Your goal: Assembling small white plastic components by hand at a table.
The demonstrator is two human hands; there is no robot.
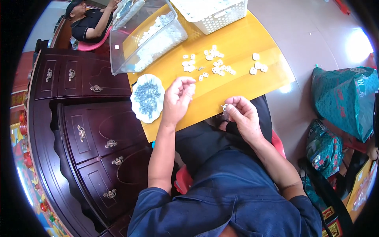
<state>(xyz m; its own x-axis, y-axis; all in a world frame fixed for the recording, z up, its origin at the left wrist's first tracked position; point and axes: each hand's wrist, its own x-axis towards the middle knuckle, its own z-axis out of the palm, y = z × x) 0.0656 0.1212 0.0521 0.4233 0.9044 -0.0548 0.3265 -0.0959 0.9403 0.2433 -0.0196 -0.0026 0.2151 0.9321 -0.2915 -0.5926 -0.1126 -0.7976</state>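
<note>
My right hand hovers at the near edge of the yellow table, fingers pinched on a small white plastic piece. My left hand is raised over the table beside a white scalloped dish full of small dark metal parts; its fingers are curled and I cannot tell whether they hold anything. Several loose white pieces lie scattered on the table beyond both hands.
A clear plastic tub with white pieces and a white basket stand at the table's far side. A dark wooden cabinet is on my left, green bags on my right. Another person sits at the far left.
</note>
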